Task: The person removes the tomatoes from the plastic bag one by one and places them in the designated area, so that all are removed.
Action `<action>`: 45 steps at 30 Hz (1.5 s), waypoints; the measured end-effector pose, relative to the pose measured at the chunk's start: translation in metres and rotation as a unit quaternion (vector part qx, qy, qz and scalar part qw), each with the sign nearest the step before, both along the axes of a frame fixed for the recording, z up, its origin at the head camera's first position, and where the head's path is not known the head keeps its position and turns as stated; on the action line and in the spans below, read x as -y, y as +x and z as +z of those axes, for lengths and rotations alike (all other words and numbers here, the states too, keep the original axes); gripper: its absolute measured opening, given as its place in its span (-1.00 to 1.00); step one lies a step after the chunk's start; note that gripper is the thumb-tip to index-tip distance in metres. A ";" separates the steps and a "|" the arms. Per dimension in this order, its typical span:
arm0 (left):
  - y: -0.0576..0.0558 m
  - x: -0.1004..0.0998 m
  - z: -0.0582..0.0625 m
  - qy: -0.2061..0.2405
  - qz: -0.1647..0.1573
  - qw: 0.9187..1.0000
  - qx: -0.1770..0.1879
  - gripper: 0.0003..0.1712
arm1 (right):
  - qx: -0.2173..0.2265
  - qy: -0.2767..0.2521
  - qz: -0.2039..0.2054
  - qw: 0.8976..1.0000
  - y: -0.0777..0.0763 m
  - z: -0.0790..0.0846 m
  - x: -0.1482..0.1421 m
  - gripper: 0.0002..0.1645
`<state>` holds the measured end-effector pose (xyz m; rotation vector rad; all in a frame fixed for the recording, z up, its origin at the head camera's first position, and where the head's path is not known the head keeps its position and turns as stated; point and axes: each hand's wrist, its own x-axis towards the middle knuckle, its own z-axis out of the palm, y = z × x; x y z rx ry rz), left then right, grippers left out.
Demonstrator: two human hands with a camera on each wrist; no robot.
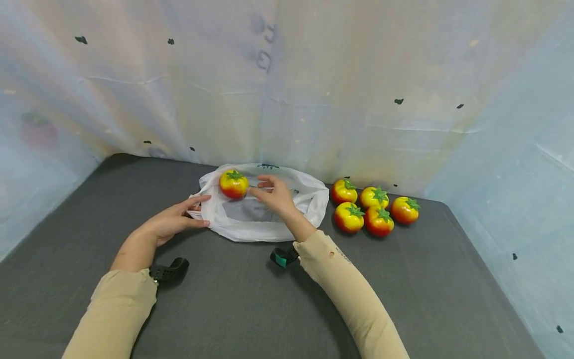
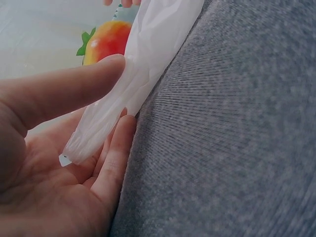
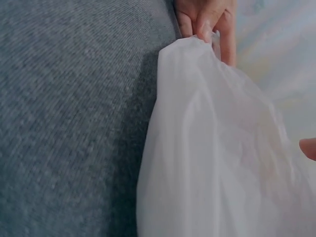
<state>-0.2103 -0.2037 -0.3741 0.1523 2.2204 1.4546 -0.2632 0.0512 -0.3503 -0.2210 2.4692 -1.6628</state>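
Note:
A white plastic bag (image 1: pixel 251 233) lies on the dark table with its mouth spread upward. One red-and-yellow tomato (image 1: pixel 233 184) with a green leafy top is at the left side of that mouth. My left hand (image 1: pixel 172 222) holds the bag's left edge, the thumb on one side of the plastic and the fingers on the other, as the left wrist view shows. Over the opening is my right hand (image 1: pixel 275 197), fingers loosely bent and holding nothing, thumb tip right beside the tomato. In the right wrist view only a fingertip (image 3: pixel 308 148) of it shows.
Several similar tomatoes (image 1: pixel 378 221) stand grouped on the table just right of the bag. A pale hanging sheet (image 1: pixel 314 89) backs the table (image 1: pixel 233 299), with more sheeting at both sides. Black straps (image 1: pixel 170 270) with cameras sit on the wrists.

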 end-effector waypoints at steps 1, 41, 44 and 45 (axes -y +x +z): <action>0.000 0.000 0.000 -0.001 0.000 1.000 0.000 -0.02 | -0.003 0.009 0.002 1.000 0.000 0.000 0.001 -0.35; 0.001 -0.003 -0.001 0.012 0.005 1.000 -0.003 -0.05 | 0.027 0.057 -0.053 0.997 -0.017 -0.018 0.041 -0.27; 0.001 -0.002 -0.002 0.012 0.009 1.000 -0.001 -0.06 | 0.026 0.066 -0.051 0.996 -0.016 -0.018 0.043 -0.27; 0.001 -0.002 -0.002 0.012 0.010 1.000 0.000 -0.06 | 0.025 0.069 -0.050 0.996 -0.017 -0.018 0.043 -0.26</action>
